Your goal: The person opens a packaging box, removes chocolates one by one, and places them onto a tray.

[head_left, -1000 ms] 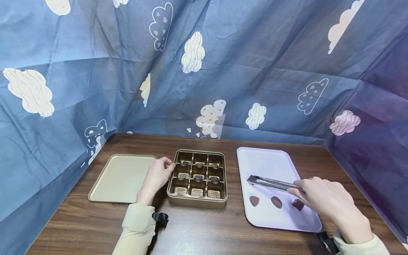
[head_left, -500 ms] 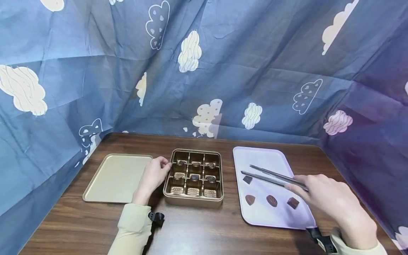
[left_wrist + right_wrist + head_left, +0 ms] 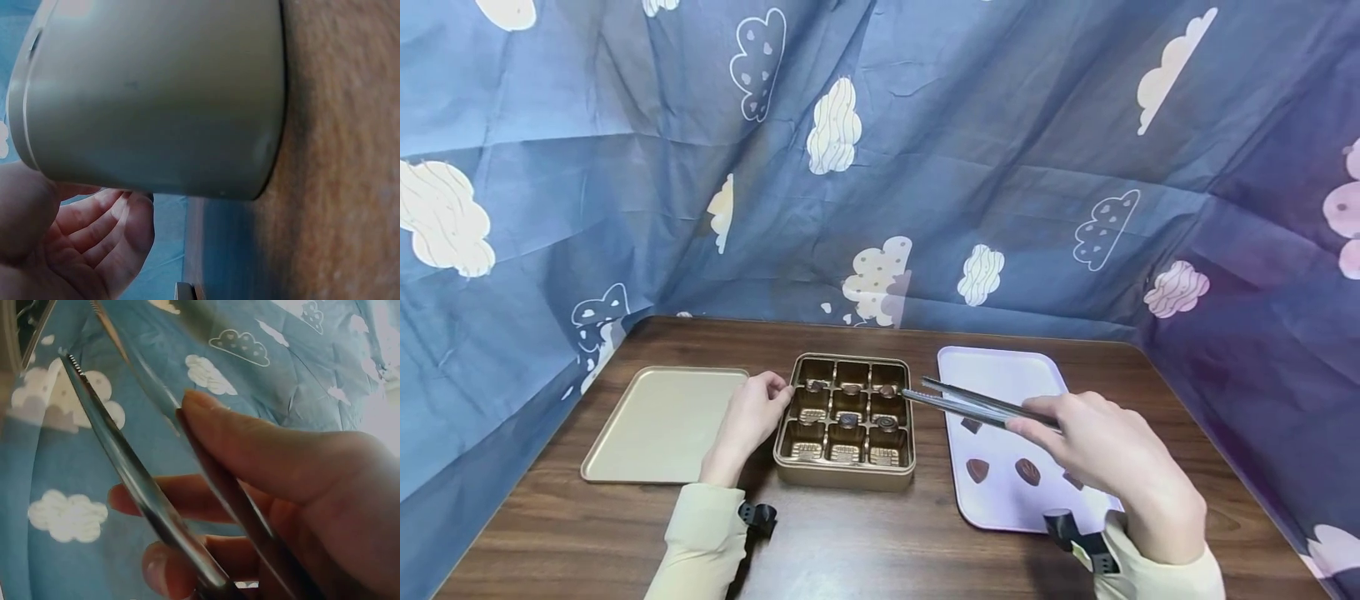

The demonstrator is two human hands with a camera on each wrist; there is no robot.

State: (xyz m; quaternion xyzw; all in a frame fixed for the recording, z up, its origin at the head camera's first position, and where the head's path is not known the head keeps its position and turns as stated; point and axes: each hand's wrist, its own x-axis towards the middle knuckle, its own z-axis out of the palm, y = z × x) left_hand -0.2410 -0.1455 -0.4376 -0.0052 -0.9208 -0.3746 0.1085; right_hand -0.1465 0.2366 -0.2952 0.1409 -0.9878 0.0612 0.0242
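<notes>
A gold box with a divided insert stands mid-table. Small dark chocolates lie in its back and middle rows. At the box's left rim, my left hand grips the edge with curled fingers; the left wrist view has the thumb and fingers against the side wall. My right hand holds metal tongs, tips spread apart near the box's right rim. Nothing is between the serrated tips in the right wrist view. Across the lilac tray, a square chocolate and several others lie, one partly behind the right hand.
A shallow gold tray or lid lies left of the box, partly behind the left hand. The brown wooden table ends at a blue cloud-patterned cloth hanging behind and at both sides.
The tongs spread and left the square chocolate on the lilac tray, a little lower than before. My right hand then carried the tongs left toward the box. The left hand stayed at the rim.
</notes>
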